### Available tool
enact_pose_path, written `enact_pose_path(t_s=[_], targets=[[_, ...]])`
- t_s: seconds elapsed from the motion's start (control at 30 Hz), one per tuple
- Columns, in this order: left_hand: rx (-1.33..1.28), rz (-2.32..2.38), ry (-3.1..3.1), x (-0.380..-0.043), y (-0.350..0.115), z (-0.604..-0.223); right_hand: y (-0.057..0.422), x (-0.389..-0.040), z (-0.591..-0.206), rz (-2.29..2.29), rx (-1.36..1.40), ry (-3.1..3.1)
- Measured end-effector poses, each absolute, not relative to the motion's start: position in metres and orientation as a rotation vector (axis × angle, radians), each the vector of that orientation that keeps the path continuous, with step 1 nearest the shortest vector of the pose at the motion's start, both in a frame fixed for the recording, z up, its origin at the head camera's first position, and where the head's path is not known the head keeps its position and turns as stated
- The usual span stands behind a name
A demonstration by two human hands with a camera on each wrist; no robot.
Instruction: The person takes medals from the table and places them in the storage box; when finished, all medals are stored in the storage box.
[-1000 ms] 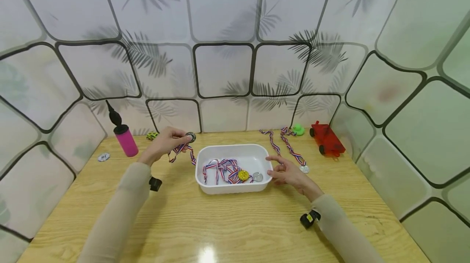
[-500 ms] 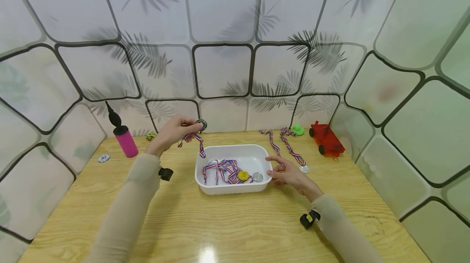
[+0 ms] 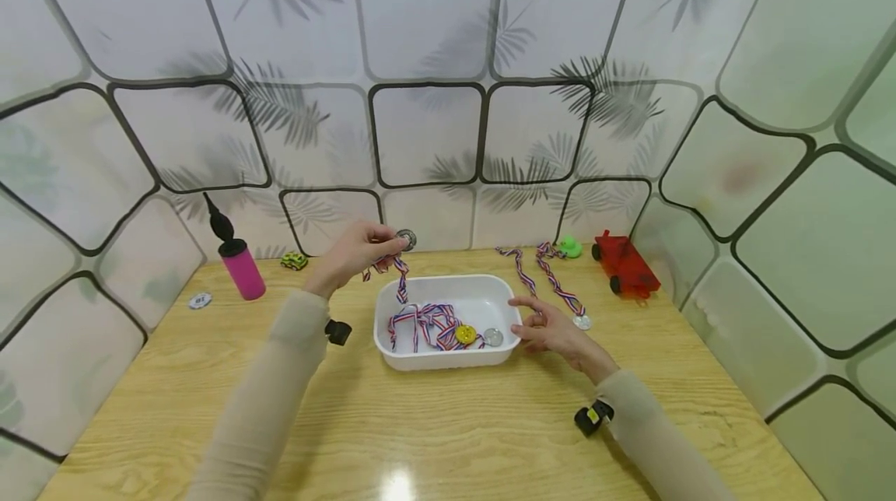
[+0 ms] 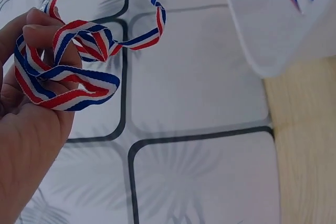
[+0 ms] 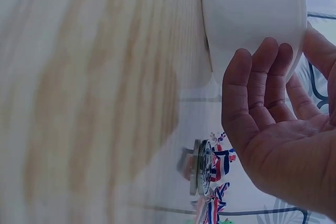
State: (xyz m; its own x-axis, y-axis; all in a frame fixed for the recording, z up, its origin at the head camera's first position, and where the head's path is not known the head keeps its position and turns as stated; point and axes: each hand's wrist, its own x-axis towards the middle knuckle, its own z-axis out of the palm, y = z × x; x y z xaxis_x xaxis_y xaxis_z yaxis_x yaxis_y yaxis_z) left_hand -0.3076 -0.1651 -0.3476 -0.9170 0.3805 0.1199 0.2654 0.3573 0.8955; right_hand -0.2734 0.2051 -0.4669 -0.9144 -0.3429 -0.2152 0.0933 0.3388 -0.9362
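Note:
My left hand (image 3: 360,252) pinches a dark-faced medal (image 3: 405,239) between thumb and fingers, above the back left rim of a white plastic tub (image 3: 448,361). Its red, white and blue ribbon (image 4: 79,85) is bunched in the fingers, with a loop trailing down toward the tub. My right hand (image 3: 556,336) holds the tub's right end; in the right wrist view the fingers (image 5: 265,72) curl against the outer wall. Inside the tub lie a gold medal (image 3: 465,334), a silver medal (image 3: 493,338) and tangled ribbons (image 3: 437,322).
Behind the right hand, a silver medal (image 3: 582,322) lies on the table (image 3: 448,431) with ribbons (image 3: 553,279). Further back are a green rubber duck (image 3: 570,247) and a red toy cart (image 3: 625,264). At left stand a pink hand pump (image 3: 242,271), a toy car (image 3: 294,261) and a round chip (image 3: 199,301).
The left hand has moved right and slightly up, carrying the medal and its ribbon from beside the tub to over its back left rim. The right hand and tub have stayed put.

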Motion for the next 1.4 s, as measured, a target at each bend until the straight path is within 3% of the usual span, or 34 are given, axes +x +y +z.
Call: enact_pose_path(t_s=[0.73, 1.4], targets=[[0.606, 1.552, 2.418, -0.312, -0.127, -0.399, 0.208, -0.267, -0.465, -1.611, -0.219, 2.224], [0.354, 1.235, 2.609, -0.290, -0.105, -0.437, 0.204, -0.272, -0.463, -1.619, -0.239, 2.202]])
